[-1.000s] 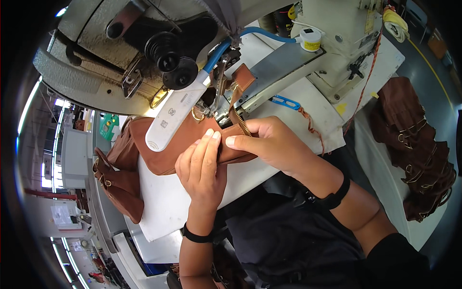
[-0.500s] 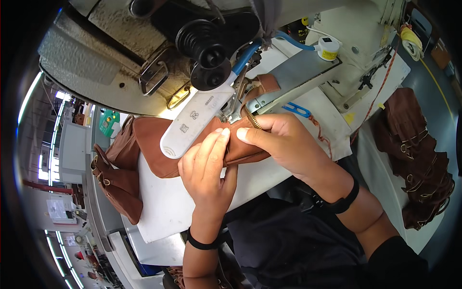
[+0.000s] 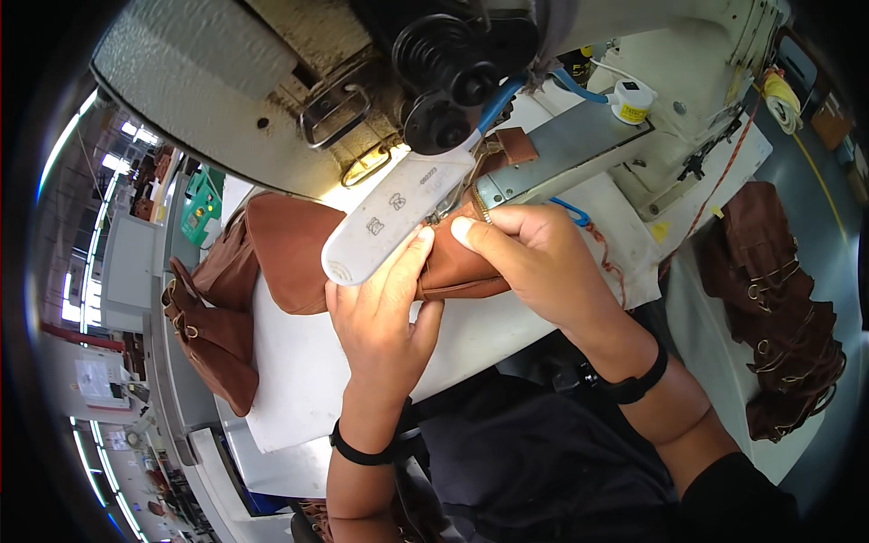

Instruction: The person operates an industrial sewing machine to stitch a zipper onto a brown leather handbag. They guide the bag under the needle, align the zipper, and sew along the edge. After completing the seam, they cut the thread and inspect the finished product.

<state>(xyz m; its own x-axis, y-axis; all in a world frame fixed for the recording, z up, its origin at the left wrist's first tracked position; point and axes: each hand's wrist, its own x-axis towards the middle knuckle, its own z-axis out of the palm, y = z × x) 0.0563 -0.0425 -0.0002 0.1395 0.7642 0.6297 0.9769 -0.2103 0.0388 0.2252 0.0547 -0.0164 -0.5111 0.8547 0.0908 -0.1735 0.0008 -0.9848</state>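
Note:
A brown leather bag piece [image 3: 457, 267] lies under the needle and presser foot [image 3: 439, 215] of a sewing machine [image 3: 226, 109]. My left hand [image 3: 376, 330] has its fingers pressed together on the leather's top, left of the stitching point, with the thumb down at its near edge. My right hand [image 3: 552, 262] pinches the piece just right of the foot, thumb on top and the other fingers partly hidden. A brass-toothed zipper [image 3: 482, 206] runs by the right forefinger. Above my left fingers hangs a white paddle-shaped guard [image 3: 385, 217], hiding part of the leather.
Brown leather bags [image 3: 217, 317] stand at the left end of the white work surface [image 3: 290, 389]. More brown leather pieces with metal rings [image 3: 769, 308] are piled at the right. A blue tool [image 3: 572, 213] with orange cord lies behind my right hand.
The view has shifted, so the machine appears farther right. Both hands keep hold of the leather, their fingertips now slightly nearer the presser foot.

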